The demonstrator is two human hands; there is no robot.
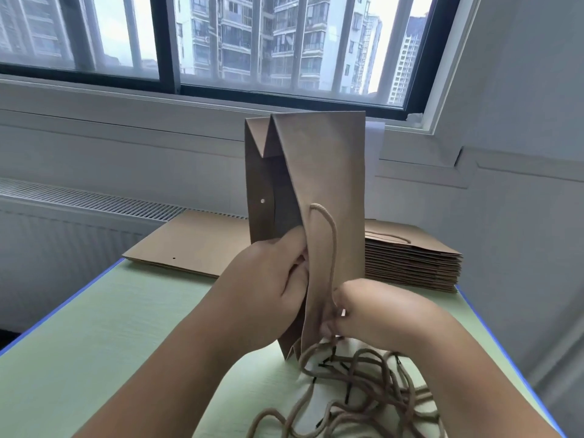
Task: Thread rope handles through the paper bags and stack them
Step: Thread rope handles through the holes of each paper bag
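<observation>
While one end of the rope handle [330, 235] sits in the upper hole of the near panel, the step in hand looks to be feeding its other end through a second hole lower down, close to the bag's mouth. To do that well, the paper bag [325, 172], held upright above the table [110, 327] with its folded bottom uppermost and its mouth toward the person, should be held steady with its panels spread just enough to reach behind the paper. The stiff tip of the rope should be lined up square with the hole and pushed straight, not at a slant, so the paper does not tear, then drawn until the loop lies even and untwisted. The far panel shows an empty hole [262, 201], so that side likely waits its turn. The left hand [268, 279] grips the bag's edge near the mouth, fingers curled into the gap between the panels. The right hand [376, 311] is closed, fingers bunched against the near panel's lower edge where the rope runs into them; it appears to pinch the rope there, though the fingertips are hidden. Loose ropes [363, 384] lie tangled on the table just below it, a stack of finished bags [410, 260] sits behind to the right, and flat bags [189, 245] lie behind to the left.
</observation>
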